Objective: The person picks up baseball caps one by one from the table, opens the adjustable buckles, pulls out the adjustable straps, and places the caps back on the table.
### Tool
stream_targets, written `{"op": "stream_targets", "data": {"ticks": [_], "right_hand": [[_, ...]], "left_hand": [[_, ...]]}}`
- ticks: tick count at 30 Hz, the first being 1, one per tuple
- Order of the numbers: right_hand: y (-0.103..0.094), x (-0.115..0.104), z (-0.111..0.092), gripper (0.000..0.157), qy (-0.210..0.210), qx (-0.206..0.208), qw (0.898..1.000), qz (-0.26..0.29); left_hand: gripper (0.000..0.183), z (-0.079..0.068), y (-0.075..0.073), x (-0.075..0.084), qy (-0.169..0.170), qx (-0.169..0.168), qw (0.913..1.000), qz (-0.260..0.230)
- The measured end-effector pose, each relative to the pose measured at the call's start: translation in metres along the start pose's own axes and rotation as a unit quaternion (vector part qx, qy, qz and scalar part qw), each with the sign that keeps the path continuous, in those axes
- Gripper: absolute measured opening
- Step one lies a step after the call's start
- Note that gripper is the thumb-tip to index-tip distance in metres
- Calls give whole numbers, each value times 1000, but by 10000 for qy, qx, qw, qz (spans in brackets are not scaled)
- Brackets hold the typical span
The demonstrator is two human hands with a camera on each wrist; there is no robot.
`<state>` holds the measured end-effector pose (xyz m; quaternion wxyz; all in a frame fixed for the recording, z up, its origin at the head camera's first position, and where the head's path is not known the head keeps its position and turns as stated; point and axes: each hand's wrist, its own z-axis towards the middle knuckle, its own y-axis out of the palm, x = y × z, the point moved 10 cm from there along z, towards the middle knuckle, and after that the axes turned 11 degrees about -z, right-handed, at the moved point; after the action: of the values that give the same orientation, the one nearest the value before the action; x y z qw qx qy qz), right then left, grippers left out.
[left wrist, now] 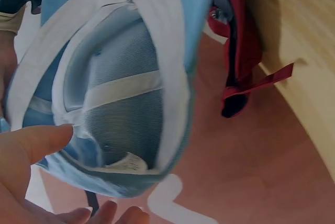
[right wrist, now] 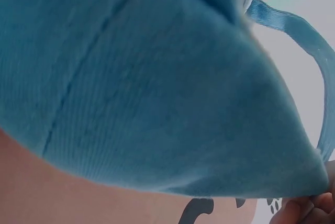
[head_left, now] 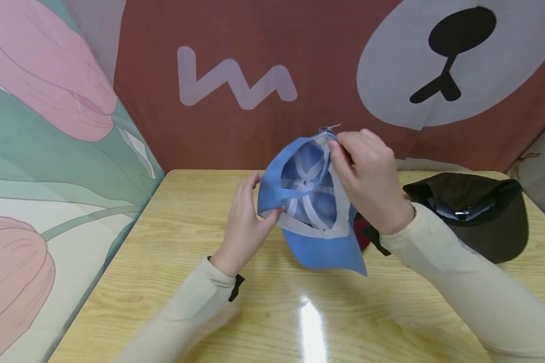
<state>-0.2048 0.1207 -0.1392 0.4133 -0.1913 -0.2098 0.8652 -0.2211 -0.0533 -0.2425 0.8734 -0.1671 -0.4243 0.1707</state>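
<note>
A light blue baseball cap point(head_left: 306, 194) is held up above the table, its inside with pale seam tape and a white sweatband facing the head camera and its brim point(head_left: 320, 252) pointing down. My left hand point(head_left: 247, 222) holds its left edge, thumb at the opening and fingers outside. At the upper right edge, by the back strap, my right hand point(head_left: 374, 176) pinches the rim. The right wrist view is mostly filled by the cap's blue crown point(right wrist: 157, 93), with the strap point(right wrist: 298, 30) arching off to the right. A small buckle point(head_left: 327, 130) shows at the top.
Behind the blue cap lies a dark red cap point(head_left: 361, 233), mostly hidden; its strap point(left wrist: 261, 81) sticks out in the left wrist view. A black cap point(head_left: 495, 232) rests on the wooden table point(head_left: 200, 232) at the right. A printed cloth backdrop point(head_left: 254, 131) stands behind the table.
</note>
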Motion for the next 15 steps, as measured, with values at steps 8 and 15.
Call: {"op": "stream_targets", "data": {"ticks": [8,15], "right_hand": [[-5,-5,-1,13,-184,110,9998,27],[-7,-10,-2,10,-294,72,9995,120]], "left_hand": [[73,-11,13,-38,-1379,-404,9857,-886],[46,-23,24,-60,-1967,-590,9618,-1813]]}}
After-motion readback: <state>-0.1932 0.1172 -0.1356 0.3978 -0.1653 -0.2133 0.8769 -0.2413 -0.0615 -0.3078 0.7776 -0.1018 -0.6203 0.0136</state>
